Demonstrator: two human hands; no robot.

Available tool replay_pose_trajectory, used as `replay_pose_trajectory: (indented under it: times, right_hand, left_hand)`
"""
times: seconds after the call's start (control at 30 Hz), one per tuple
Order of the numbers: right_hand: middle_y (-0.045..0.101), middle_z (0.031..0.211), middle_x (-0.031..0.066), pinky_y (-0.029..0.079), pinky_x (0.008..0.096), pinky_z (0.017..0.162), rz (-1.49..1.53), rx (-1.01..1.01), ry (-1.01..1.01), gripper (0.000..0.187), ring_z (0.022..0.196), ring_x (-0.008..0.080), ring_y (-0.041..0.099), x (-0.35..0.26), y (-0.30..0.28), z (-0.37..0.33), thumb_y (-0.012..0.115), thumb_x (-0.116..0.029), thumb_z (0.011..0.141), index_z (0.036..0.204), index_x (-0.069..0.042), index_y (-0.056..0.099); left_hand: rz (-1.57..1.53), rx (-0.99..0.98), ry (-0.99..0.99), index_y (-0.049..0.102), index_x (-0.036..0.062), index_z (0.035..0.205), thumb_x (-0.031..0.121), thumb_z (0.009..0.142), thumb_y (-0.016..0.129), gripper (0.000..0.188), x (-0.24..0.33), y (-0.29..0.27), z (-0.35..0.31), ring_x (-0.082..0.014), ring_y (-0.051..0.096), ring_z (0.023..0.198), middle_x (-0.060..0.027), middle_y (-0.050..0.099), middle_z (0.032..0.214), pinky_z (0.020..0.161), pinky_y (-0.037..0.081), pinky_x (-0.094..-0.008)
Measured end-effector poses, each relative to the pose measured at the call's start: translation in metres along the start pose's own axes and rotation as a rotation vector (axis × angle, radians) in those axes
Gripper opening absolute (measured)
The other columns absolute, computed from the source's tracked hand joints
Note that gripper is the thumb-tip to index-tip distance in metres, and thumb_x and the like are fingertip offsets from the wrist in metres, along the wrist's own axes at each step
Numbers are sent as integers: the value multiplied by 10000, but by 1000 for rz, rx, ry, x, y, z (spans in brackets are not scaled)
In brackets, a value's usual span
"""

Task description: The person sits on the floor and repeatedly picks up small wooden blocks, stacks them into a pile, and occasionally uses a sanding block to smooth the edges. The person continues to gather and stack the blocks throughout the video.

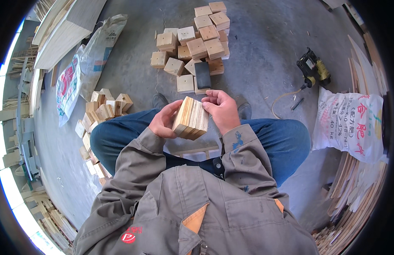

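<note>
Between my two hands, above my lap, is a layered plywood block (191, 119), tilted so that its striped ply edges show. My left hand (163, 120) grips its left side, thumb at the lower edge and fingers behind. On its upper right corner rest the curled fingers and thumb of my right hand (223, 111). Just beyond the hands, a dark flat rectangular piece (202, 75) lies on the near end of a group of wooden blocks (197, 48). Several of those blocks are stacked, with small dark marks on their top faces.
More blocks (104, 111) lie heaped by my left knee. A black and yellow nail gun (313, 68) with a thin hose (286, 97) rests on the floor at right. A white printed sack (349, 123) sits on wood strips (354, 191). Boards (69, 32) and plastic sacks (101, 53) stand far left.
</note>
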State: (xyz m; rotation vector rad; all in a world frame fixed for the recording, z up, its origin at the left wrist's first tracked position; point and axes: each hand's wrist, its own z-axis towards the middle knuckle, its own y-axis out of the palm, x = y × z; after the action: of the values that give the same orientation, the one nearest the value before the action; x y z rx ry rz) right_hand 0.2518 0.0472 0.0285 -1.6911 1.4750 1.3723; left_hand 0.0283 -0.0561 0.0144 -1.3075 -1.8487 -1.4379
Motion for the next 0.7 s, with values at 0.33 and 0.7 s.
replay_pose_trajectory:
  times: [0.33, 0.7]
  right_hand:
    - [682, 902, 102, 547, 305, 764, -162, 38, -18, 208, 833, 166, 653, 6, -7, 3, 705, 19, 838, 1033, 47, 638]
    - [659, 835, 120, 524, 359, 728, -426, 160, -269, 93, 775, 229, 642, 2, 0, -2, 670, -18, 890, 952, 6, 605]
  left_hand:
    - [80, -38, -12, 346, -2, 1548, -34, 445, 795, 1192, -1, 4, -1, -268, 405, 1451, -122, 449, 1549, 1233, 247, -397]
    - [199, 2, -9, 351, -8, 1545, 9, 498, 769, 1127, -4, 1, 2, -254, 445, 1387, -120, 492, 1481, 1177, 315, -390]
